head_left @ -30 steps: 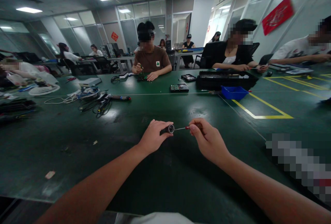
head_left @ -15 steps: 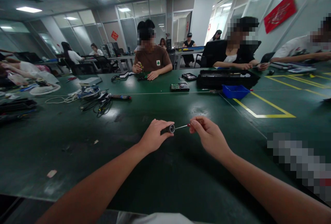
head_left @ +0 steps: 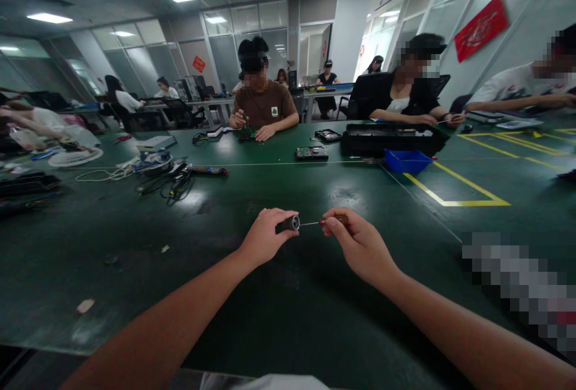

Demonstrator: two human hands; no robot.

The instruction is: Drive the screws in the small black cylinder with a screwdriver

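Note:
My left hand is closed around a short dark cylinder, whose round, metal-rimmed open end faces right. In my right hand is a screwdriver with a thin metal shaft and a red collar; my fingers cover most of its handle. The shaft points left and its tip meets the rim of the cylinder's open end; whether it reaches inside I cannot tell. Both hands are held above the green tabletop, near its front edge.
A bundle of cables lies to the left, and a hard drive straight ahead. A blue bin stands before a long black casing. Across the table a person in a brown shirt works with a tool. A blurred-out object is at right.
My right hand and the screwdriver have shifted slightly left and down, and the shaft lies more level. The cylinder is still in my left hand, a little further left.

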